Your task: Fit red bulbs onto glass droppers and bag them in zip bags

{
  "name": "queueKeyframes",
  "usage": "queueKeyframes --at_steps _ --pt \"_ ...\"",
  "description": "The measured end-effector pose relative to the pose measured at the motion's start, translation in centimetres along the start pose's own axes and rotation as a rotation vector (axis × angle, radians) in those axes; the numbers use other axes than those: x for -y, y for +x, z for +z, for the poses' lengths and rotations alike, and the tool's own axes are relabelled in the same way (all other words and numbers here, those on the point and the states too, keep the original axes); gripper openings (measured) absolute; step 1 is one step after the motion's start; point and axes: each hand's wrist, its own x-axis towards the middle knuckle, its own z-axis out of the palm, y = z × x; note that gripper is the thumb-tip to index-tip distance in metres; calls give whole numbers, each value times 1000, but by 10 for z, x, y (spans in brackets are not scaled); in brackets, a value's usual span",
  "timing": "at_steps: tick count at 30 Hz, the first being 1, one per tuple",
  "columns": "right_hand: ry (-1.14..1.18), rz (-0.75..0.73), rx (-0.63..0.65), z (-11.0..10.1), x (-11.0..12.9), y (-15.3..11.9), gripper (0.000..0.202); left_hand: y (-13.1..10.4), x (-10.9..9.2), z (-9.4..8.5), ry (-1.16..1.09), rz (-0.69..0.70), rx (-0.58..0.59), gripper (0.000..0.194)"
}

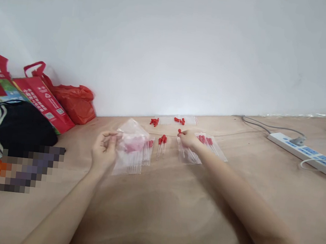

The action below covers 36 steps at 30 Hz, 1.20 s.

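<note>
My left hand (105,147) pinches the upper edge of a clear plastic bag (128,162), lifting it a little. Reddish bulbs look pink through its film, with thin clear stems below. Another bag with a red bulb (150,144) lies partly hidden behind it. My right hand (188,138) is closed on a dropper, whose red bulb (180,131) shows at the fingertips; its stem I cannot make out. Under and beside that hand lie clear bags (220,154) of red-topped droppers. Between my hands a few loose droppers (163,140) lie on the wooden table.
Loose red bulbs (154,122) and more red bulbs (177,119) lie farther back by the wall, around a clear bag (164,119). A white power strip (308,154) with a plugged-in cord stands right. Shopping bags (43,99) and a black drawstring bag (28,129) fill the left.
</note>
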Motion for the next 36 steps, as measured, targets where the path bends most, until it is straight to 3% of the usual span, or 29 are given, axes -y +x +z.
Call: queueKeyframes --at_steps 1,4,6,8,12,13,16,18,20,25,36 --pt "78 -6 10 -11 -7 -6 19 -7 0 10 -108 -80 46 18" --pt "290 -41 25 -37 -32 -33 17 -32 -1 37 -242 -244 406 23" --pt "666 -37 61 -47 -48 -54 17 -48 -6 50 -210 -252 627 22" --pt "846 11 53 -51 -62 -73 21 -60 -12 57 -82 -129 742 18" --pt "924 91 -85 -52 -78 -99 36 -68 -26 56 242 326 643 19" --pt "915 98 -109 -52 -80 -103 41 -69 -30 53 276 419 673 21" --pt "893 95 -146 -49 -79 -109 47 -72 -42 46 298 583 977 34" --pt "894 87 -171 -45 -78 -111 48 -75 -47 44 332 594 1174 41" --pt "892 76 -189 -39 -77 -113 49 -77 -49 44 380 571 1280 44" --pt "884 30 -211 -29 -76 -113 50 -78 -46 48 433 550 1326 47" --pt "895 -13 -216 -27 -73 -112 50 -77 -45 49 395 540 1320 46"
